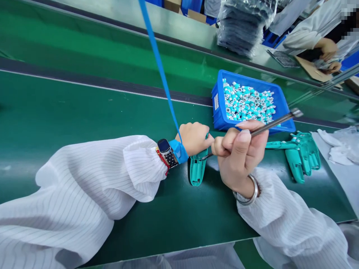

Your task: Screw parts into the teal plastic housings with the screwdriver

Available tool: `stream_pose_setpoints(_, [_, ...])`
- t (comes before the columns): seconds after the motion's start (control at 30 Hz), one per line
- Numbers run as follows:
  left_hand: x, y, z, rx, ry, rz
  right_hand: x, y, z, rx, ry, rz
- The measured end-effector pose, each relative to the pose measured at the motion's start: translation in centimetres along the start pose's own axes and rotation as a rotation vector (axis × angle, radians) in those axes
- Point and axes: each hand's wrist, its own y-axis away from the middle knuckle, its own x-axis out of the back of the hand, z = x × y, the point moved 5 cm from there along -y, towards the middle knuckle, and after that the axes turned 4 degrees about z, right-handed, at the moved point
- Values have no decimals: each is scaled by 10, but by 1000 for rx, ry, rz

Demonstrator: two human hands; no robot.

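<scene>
**One blue plastic bin (216, 102) heaped with small teal-and-white fittings (246, 101), at 2 o'clock on a green conveyor belt (112, 231)**

Left hand (193, 138) closed around a teal plastic housing (198, 168) at 5 o'clock; right hand (238, 157) pinching tweezers (269, 125) firmly, tips at that housing. More teal housings (300, 157) at 3 o'clock; a bag of dark items (241, 28) at 1 o'clock; a co-worker's hands (328, 48) at far 2 o'clock.

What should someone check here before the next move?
1. Left hand holds the teal plastic part: ok.
2. Right hand grips the tweezers: ok.
3. Tweezer tips touching the part: cannot tell, the fingers hide them.
4. Blue wrist strap on the left wrist, with its cord attached: ok.
5. Blue bin of small teal-and-white pieces close to the hands: ok.
</scene>
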Motion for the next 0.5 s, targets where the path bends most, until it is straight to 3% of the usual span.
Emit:
stream_pose_setpoints(0.3, [-3, -1, -2, 5, 52, 95, 4, 11, -2, 82, 40, 8])
stream_pose_setpoints(0.5, [-2, -1, 0, -28, 21, 125, 10, 19, -24, 57, 23, 33])
